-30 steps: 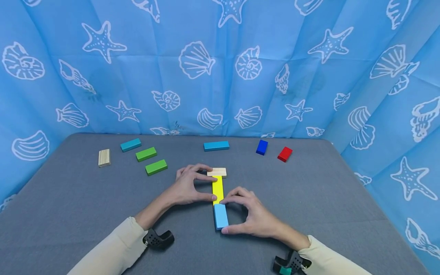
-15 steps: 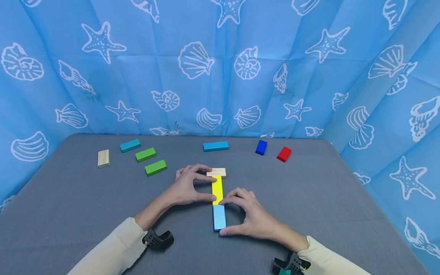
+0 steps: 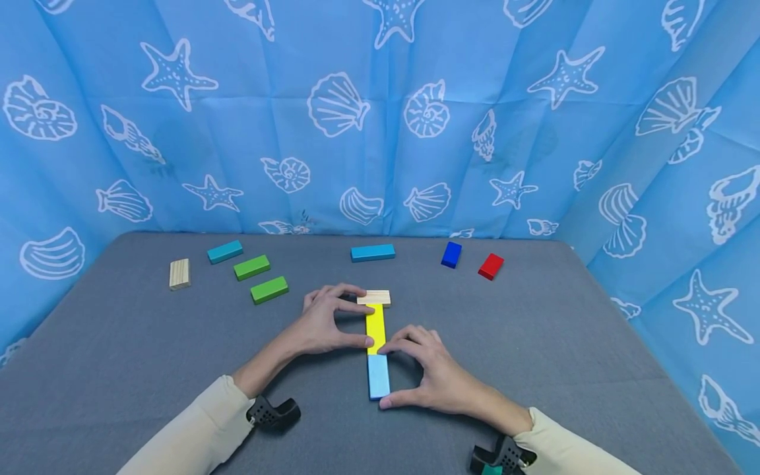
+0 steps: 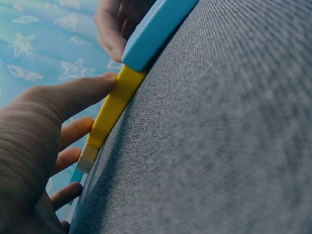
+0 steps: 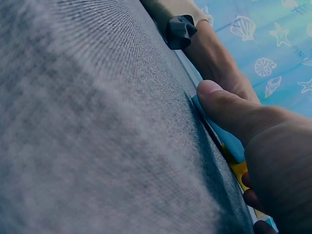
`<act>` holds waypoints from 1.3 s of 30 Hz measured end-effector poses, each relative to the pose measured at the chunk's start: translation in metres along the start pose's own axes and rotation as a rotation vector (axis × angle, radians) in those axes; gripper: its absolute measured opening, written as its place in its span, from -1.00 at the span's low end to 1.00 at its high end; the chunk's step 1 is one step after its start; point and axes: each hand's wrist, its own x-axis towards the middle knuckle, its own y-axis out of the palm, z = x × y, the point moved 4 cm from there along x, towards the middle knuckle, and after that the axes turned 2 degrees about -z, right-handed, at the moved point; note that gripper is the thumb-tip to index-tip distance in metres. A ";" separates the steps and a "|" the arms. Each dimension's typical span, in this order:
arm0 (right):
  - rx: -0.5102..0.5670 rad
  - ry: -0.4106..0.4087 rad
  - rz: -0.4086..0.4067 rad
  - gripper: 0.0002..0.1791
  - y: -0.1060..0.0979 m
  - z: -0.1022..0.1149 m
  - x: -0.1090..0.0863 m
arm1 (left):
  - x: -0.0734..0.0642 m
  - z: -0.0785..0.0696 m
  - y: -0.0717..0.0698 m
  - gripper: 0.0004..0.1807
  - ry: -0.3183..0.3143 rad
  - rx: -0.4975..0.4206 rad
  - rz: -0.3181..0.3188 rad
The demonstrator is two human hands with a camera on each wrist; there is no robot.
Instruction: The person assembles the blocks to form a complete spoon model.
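In the head view, a yellow block (image 3: 376, 330) lies lengthwise between a plain wooden block (image 3: 374, 297) at its far end and a light blue block (image 3: 379, 377) at its near end. My left hand (image 3: 323, 323) rests its thumb and index fingertip along the yellow block's left side; another finger touches the wooden block. With thumb at the near end and index finger at the far end, my right hand (image 3: 442, 373) holds the light blue block. The left wrist view has the yellow block (image 4: 112, 112) meeting the light blue block (image 4: 156, 36) end to end.
Left on the grey table (image 3: 148, 369) lie a wooden block (image 3: 179, 274), a teal block (image 3: 225, 251) and two green blocks (image 3: 270, 289). Farther back are a blue block (image 3: 373, 252), a dark blue block (image 3: 452, 254) and a red block (image 3: 491, 266). A shell-patterned curtain (image 3: 380, 165) hangs behind.
My right hand has shifted the light blue block slightly left and straightened it, so it lines up with the yellow block. The left hand has stayed in place.
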 end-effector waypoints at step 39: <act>-0.013 0.002 0.005 -0.29 0.000 0.000 0.000 | 0.000 0.002 0.001 -0.42 0.005 -0.002 -0.004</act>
